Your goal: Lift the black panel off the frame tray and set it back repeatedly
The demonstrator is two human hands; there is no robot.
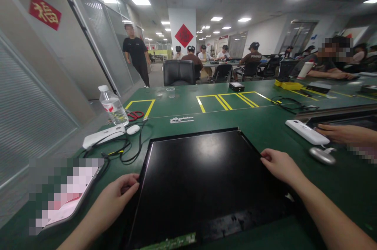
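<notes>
A large black display panel (206, 179) lies before me on the green table, glossy and reflecting a ceiling light. Along its near edge sits a green circuit board (173, 241), partly cut off by the bottom of the view. My left hand (123, 187) is closed on the panel's left edge, thumb and fingers pinching the frame. On the opposite side, my right hand (277, 163) grips the right edge with its fingers curled under, so the fingertips are partly hidden. Near the right forearm a small pale tab (289, 196) sticks out by the panel's edge.
On the left stand a water bottle (113, 104), red scissors (135, 116), a white power bank (103, 136) with black cables, and a tablet-like device (70, 206). A co-worker's hand (344, 134) touches another panel at right, near a white device (306, 132) and a silver mouse (322, 155).
</notes>
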